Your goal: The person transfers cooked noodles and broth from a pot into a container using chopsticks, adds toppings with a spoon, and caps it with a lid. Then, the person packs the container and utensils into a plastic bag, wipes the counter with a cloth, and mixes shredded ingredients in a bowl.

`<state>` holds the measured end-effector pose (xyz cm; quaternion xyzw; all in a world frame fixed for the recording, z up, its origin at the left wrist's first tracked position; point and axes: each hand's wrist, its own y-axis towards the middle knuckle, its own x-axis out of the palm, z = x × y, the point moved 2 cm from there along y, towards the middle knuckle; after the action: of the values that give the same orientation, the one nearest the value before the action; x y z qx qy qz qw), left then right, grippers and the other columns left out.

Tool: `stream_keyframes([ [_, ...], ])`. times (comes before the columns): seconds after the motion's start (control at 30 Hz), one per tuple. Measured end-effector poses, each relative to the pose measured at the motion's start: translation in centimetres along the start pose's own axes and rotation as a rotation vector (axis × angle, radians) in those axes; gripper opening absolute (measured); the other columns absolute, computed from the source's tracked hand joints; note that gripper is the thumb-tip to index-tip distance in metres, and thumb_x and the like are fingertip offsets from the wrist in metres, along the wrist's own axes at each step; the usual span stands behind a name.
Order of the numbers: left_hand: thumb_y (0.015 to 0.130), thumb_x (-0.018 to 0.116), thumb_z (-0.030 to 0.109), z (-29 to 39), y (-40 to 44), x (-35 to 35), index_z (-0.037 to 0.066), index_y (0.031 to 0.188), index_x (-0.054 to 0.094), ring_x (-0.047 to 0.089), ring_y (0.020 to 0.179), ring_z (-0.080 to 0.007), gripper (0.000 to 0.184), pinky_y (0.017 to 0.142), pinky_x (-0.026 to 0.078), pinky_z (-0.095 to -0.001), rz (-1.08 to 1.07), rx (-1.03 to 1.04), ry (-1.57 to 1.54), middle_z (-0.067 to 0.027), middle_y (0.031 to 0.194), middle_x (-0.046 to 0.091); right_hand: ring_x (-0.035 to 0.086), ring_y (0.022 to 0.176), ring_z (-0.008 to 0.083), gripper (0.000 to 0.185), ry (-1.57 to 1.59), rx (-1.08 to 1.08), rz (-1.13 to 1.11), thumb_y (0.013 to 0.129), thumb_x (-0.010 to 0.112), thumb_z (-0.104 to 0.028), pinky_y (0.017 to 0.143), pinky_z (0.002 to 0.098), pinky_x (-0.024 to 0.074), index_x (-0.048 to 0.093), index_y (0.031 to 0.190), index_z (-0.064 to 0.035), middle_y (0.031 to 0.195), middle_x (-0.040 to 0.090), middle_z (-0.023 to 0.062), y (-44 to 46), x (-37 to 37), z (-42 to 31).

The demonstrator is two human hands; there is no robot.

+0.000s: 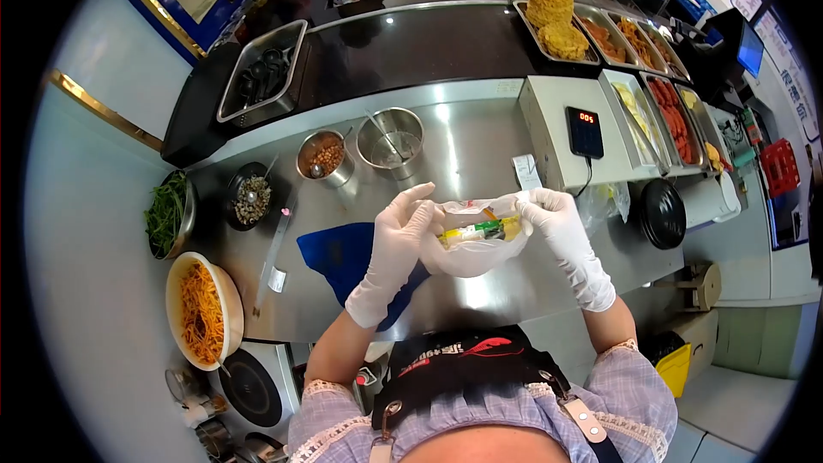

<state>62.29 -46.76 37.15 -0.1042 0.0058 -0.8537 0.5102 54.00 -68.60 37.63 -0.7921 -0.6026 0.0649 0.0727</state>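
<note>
The white bag is held up over the steel counter, near the counter's front edge, with a blue cloth lying partly hidden behind the left hand. The bag's rim is pinched on one side by that gloved hand and on the other by the gloved right hand. Between them a green-and-yellow wrapped item is exposed in the mouth; what lies beneath it cannot be made out. The thin film could be torn if the rim were pulled too hard, and the contents could be spilled if either pinch slipped. Both forearms are extended forward and angled inward, fingers curled at the rim.
</note>
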Motion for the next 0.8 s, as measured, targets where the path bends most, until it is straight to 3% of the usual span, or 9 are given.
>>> stream_keyframes([
  [0.13,0.095,0.051,0.017,4.3,2.7,-0.4,-0.004,0.123,0.049,0.060,0.083,-0.0136,0.035,0.076,0.050,-0.0248,-0.024,0.039,-0.019,-0.0082,0.090,0.063,0.050,0.058,0.0058,0.015,0.034,-0.082,0.000,0.088,0.058,-0.013,0.062,0.0186,0.0396,0.064,0.083,-0.0003,0.062,0.057,-0.0002,2.7,-0.5,-4.7],
  [0.2,0.095,0.050,0.018,6.6,4.7,-0.5,-0.004,0.122,0.050,0.062,0.085,-0.0160,0.035,0.078,0.050,-0.0262,-0.039,0.043,-0.053,-0.0106,0.094,0.063,0.052,0.060,0.0062,0.015,0.090,-0.015,0.033,0.087,0.058,-0.014,0.059,0.0191,0.0404,0.065,0.082,-0.0024,0.062,0.058,0.0005,4.6,-0.8,-7.0],
  [0.3,0.095,0.048,0.022,10.0,9.1,-1.2,-0.003,0.122,0.050,0.062,0.087,-0.0172,0.036,0.083,0.049,-0.0322,-0.069,0.051,-0.033,-0.0102,0.096,0.064,0.051,0.058,0.0080,0.014,0.173,-0.112,-0.016,0.086,0.060,-0.014,0.057,0.0195,0.0399,0.066,0.082,-0.0012,0.066,0.059,0.0009,8.6,-1.2,-10.0],
  [0.43,0.094,0.050,0.025,14.7,14.5,-2.0,-0.004,0.120,0.051,0.060,0.081,-0.0171,0.039,0.081,0.049,-0.0326,-0.020,0.032,0.002,-0.0138,0.100,0.062,0.054,0.065,0.0120,0.017,0.133,-0.162,-0.041,0.086,0.059,-0.016,0.069,0.0238,0.0397,0.066,0.087,-0.0003,0.065,0.057,0.0012,14.4,-1.9,-13.2],
  [0.6,0.091,0.052,0.021,16.6,23.8,-4.6,-0.001,0.110,0.056,0.060,0.078,-0.0158,0.030,0.077,0.047,-0.0318,0.060,0.077,0.041,-0.0133,0.096,0.065,0.053,0.063,0.0105,0.017,0.184,-0.177,-0.023,0.087,0.056,-0.015,0.064,0.0233,0.0408,0.065,0.087,0.0002,0.067,0.059,0.0012,23.0,-2.2,-14.5],
  [0.8,0.093,0.052,0.023,15.9,33.8,-6.5,0.000,0.114,0.053,0.063,0.077,-0.0161,0.031,0.071,0.048,-0.0300,0.123,0.181,0.162,-0.0133,0.098,0.066,0.053,0.060,0.0110,0.017,0.243,-0.176,-0.040,0.089,0.052,-0.013,0.060,0.0237,0.0404,0.064,0.088,0.0002,0.071,0.061,0.0023,33.4,-1.4,-14.3],
])
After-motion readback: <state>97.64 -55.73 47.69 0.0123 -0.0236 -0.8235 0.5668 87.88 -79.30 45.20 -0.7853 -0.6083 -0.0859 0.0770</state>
